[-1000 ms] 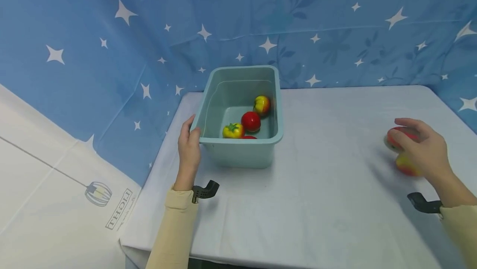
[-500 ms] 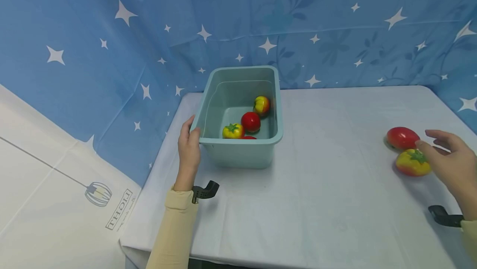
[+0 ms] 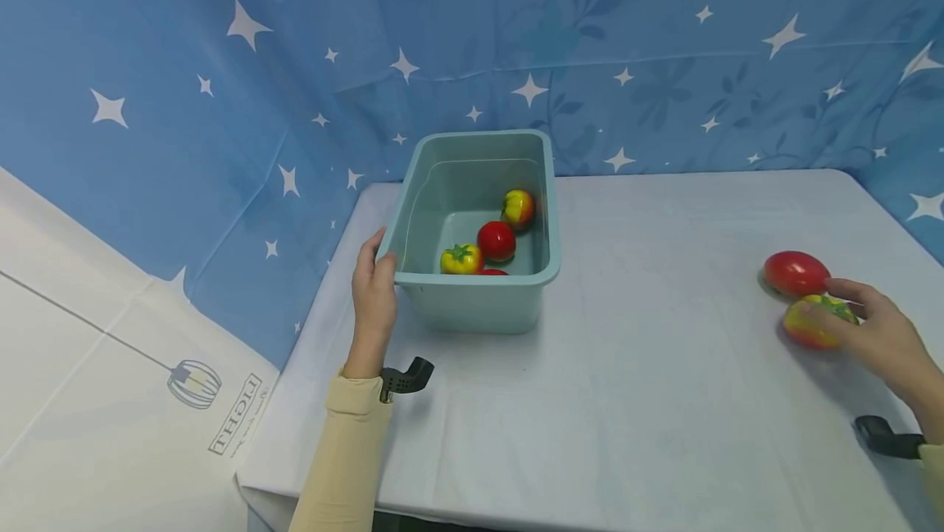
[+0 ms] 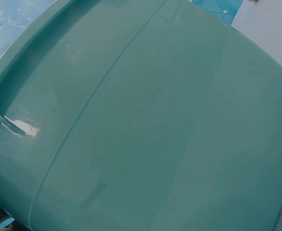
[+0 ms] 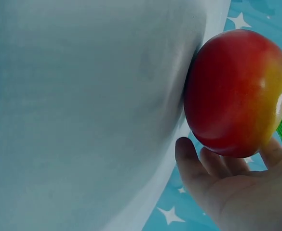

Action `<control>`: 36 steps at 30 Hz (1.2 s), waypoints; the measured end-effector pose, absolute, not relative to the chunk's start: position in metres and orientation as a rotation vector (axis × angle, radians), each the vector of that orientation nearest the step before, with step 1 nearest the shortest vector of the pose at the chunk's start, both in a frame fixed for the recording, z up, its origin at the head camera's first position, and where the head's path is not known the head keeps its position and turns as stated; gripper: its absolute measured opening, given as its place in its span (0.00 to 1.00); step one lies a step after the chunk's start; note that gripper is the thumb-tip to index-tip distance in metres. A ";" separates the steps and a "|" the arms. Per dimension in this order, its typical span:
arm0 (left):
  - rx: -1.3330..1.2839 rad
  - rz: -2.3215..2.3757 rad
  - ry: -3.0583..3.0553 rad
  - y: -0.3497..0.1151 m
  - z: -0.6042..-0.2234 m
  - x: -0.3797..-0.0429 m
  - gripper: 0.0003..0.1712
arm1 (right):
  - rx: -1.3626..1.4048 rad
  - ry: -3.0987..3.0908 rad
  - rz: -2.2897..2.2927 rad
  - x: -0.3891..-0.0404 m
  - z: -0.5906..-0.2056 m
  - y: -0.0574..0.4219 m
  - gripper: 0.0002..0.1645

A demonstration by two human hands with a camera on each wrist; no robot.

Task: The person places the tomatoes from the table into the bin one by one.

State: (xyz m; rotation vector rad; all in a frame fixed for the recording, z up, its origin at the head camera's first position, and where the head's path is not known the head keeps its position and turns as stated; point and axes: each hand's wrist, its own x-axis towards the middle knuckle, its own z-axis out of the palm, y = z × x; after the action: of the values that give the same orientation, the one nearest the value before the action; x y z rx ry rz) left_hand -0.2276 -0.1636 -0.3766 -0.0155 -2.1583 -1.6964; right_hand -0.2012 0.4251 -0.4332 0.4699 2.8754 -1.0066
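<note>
At its near left corner, my left hand (image 3: 374, 290) grips the rim of a blue-green plastic bin (image 3: 479, 302), fingers outside and thumb over the edge. The bin wall (image 4: 141, 115) fills the left wrist view. Far to the right, my right hand (image 3: 881, 343) is spread about a yellow-and-red tomato (image 3: 804, 331) with a green leafy top, its thumb across the near side. The same tomato (image 5: 237, 94) looms in the right wrist view, several fingers (image 5: 194, 166) beside it; a firm hold does not show. A shiny red oval tomato (image 3: 795, 273) lies just behind it.
Inside the bin are a yellow tomato with a green top (image 3: 461, 259), a round red one (image 3: 496, 240), a yellow-red one (image 3: 519, 209) and part of another red one (image 3: 493, 272). A white cloth covers the table (image 3: 649, 368); a starry blue curtain (image 3: 664, 56) hangs behind.
My right hand drew back right from above the red tomato, uncovering both tomatoes, then came down around the yellow-and-red one. The left hand and the bin stayed put.
</note>
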 end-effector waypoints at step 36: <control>-0.034 -1.723 -2.135 -0.165 -0.378 -0.230 0.24 | 0.265 3.062 -0.969 -0.218 -0.408 0.378 0.54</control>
State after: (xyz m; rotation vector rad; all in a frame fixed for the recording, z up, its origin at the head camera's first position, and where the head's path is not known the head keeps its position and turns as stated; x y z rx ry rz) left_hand -0.2300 -0.1651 -0.3780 -0.0338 -2.1353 -1.7233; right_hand -0.2177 0.3781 -0.4080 0.2645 3.0624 -0.9693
